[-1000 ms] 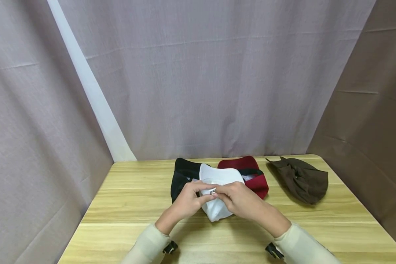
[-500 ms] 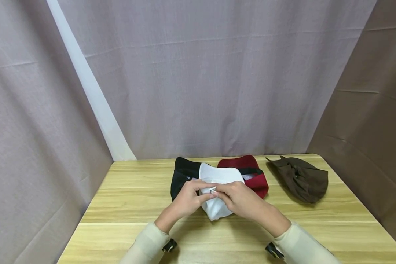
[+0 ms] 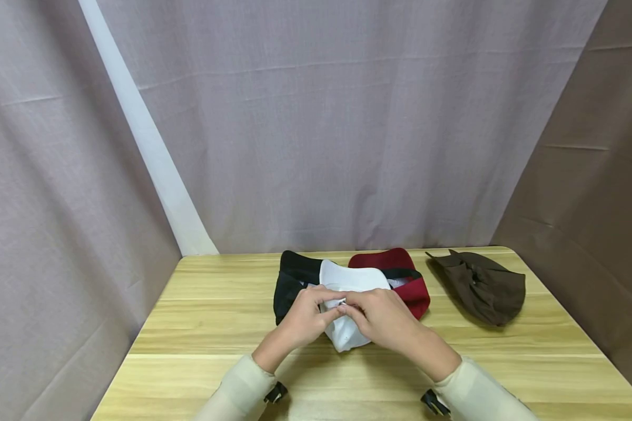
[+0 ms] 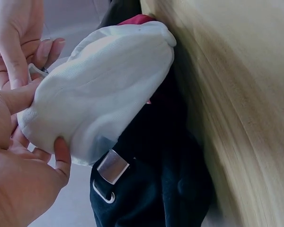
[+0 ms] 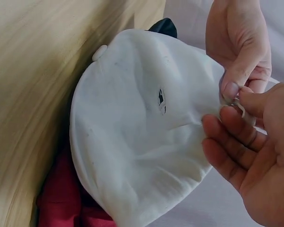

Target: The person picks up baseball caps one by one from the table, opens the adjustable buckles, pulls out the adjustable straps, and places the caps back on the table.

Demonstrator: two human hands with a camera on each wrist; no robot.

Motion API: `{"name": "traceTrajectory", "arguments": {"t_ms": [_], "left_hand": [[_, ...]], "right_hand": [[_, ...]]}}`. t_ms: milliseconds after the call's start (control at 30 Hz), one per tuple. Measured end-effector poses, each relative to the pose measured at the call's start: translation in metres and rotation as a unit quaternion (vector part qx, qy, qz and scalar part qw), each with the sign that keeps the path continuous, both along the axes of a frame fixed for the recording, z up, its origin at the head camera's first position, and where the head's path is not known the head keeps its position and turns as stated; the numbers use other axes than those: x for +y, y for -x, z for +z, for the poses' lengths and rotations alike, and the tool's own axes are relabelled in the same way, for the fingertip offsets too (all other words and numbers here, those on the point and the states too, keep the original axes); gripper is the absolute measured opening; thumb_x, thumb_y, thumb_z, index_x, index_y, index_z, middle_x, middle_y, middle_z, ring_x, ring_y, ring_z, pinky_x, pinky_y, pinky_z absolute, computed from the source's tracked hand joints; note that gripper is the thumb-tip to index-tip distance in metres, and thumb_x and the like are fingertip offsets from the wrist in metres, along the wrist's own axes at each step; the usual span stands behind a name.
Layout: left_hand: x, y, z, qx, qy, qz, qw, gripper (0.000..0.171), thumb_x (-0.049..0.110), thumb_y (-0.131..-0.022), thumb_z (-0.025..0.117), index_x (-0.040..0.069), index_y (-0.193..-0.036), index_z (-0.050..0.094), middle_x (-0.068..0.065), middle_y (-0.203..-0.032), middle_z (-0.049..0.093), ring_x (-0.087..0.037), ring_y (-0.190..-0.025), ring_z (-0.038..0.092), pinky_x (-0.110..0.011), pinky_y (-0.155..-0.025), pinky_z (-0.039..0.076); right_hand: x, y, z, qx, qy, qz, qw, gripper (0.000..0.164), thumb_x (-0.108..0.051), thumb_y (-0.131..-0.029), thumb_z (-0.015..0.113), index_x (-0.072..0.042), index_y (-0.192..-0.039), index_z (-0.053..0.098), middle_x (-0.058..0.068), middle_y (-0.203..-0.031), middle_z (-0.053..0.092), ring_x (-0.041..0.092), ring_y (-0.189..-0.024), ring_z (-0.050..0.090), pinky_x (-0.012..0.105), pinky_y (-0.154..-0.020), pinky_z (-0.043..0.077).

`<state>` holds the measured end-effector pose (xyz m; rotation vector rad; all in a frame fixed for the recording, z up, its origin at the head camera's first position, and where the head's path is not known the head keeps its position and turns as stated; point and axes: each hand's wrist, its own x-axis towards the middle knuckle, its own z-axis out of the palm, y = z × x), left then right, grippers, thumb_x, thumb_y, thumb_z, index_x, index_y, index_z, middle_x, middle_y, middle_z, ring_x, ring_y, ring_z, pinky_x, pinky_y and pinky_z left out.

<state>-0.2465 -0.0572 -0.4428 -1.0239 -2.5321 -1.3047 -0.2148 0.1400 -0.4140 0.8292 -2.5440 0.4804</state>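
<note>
A white baseball cap (image 3: pixel 355 279) is between my hands, its brim pointing away and its crown sagging toward me. My left hand (image 3: pixel 308 316) pinches the cap's back edge between thumb and fingers. From the other side my right hand (image 3: pixel 384 316) pinches a narrow white strap (image 5: pixel 248 116) at that edge, and the two hands' fingertips meet there. A small metallic glint shows among the fingertips in the head view; the strap's end is largely hidden by them. In the right wrist view the crown (image 5: pixel 132 109) has a small dark slit and a button on top.
Behind the white cap to the left lies a black cap (image 3: pixel 295 280), its metal buckle (image 4: pixel 112 166) showing in the left wrist view. A dark red cap (image 3: pixel 416 294) lies behind to the right. Farther right is a dark brown hat (image 3: pixel 481 292). All are on the wooden table (image 3: pixel 205 327), before grey curtains.
The fingertips have shifted slightly at the strap, covering more of the small metallic piece. The caps and arms stay almost where they were.
</note>
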Motion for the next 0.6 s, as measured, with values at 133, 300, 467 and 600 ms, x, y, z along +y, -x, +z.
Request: {"name": "traceTrajectory", "arguments": {"t_ms": [133,300,467,600], "left_hand": [[0.0004,-0.0006,0.0004,-0.003,0.001,0.0,1.0,0.031,0.033,-0.092,0.071,0.024,-0.122,0.072,0.009,-0.112,0.075,-0.002,-0.081,0.058,-0.019,-0.069,0.046],[-0.0004,0.0003,-0.0008,-0.005,-0.013,-0.008,0.9999,0.032,0.035,-0.09,0.072,0.025,-0.121,0.073,0.01,-0.111,0.075,-0.002,-0.085,0.061,-0.019,-0.071,0.048],[-0.0014,0.0015,-0.0013,0.003,-0.021,-0.012,0.9997,0.034,0.038,-0.089,0.072,0.026,-0.12,0.073,0.012,-0.111,0.075,-0.001,-0.089,0.064,-0.021,-0.076,0.048],[-0.0021,0.0023,-0.002,0.004,-0.021,-0.015,0.9997,0.035,0.041,-0.089,0.071,0.026,-0.121,0.073,0.012,-0.113,0.075,-0.002,-0.094,0.065,-0.021,-0.079,0.048]], "right_hand": [[0.0011,0.0007,-0.0011,0.023,-0.001,0.013,1.0,0.015,-0.03,-0.09,0.073,-0.027,-0.077,0.067,-0.021,-0.061,0.053,-0.001,-0.058,0.046,0.019,-0.054,0.037],[0.0021,0.0017,-0.0029,0.03,0.011,0.03,0.999,0.022,-0.028,-0.09,0.073,-0.024,-0.071,0.063,-0.02,-0.059,0.05,-0.001,-0.057,0.042,0.018,-0.054,0.037],[0.0031,0.0026,-0.004,0.031,0.013,0.043,0.999,0.022,-0.027,-0.091,0.072,-0.022,-0.072,0.063,-0.019,-0.06,0.048,-0.001,-0.057,0.041,0.018,-0.055,0.036],[0.0044,0.0026,-0.0032,0.032,0.011,0.052,0.998,0.024,-0.026,-0.091,0.072,-0.023,-0.07,0.06,-0.018,-0.059,0.044,-0.001,-0.057,0.039,0.017,-0.055,0.035]]}}
